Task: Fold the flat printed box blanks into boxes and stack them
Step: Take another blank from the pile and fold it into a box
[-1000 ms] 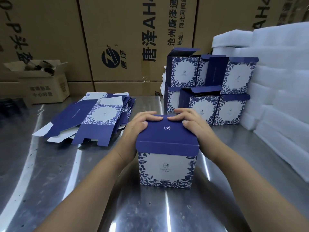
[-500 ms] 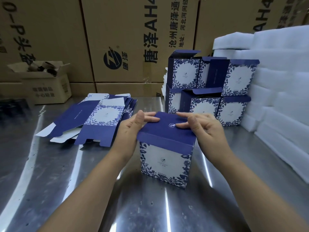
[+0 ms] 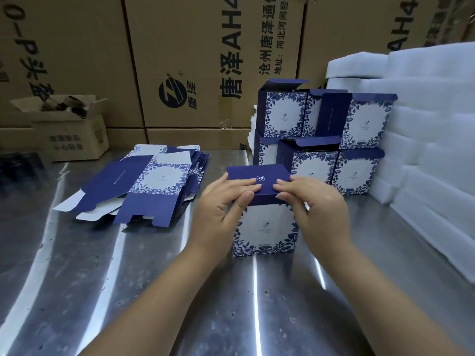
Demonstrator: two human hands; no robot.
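Observation:
A folded blue-and-white floral box [image 3: 266,228] stands upright on the steel table [image 3: 102,291] in the middle. Its dark blue lid flap [image 3: 257,177] is raised a little. My left hand [image 3: 221,214] pinches the flap's front left edge, thumb under, fingers on top. My right hand [image 3: 314,209] pinches the front right edge the same way. A pile of flat printed blanks [image 3: 144,186] lies to the left. A stack of folded boxes [image 3: 321,134], two rows high, stands behind, several with open lids.
White foam sheets [image 3: 424,150] are piled along the right side. Large brown cartons [image 3: 180,60] form a wall at the back. A small open cardboard box [image 3: 69,134] sits at the back left.
My hands went from pressing flat on the closed lid to pinching its front edge. The lid flap has lifted and the box sits squarer on the table.

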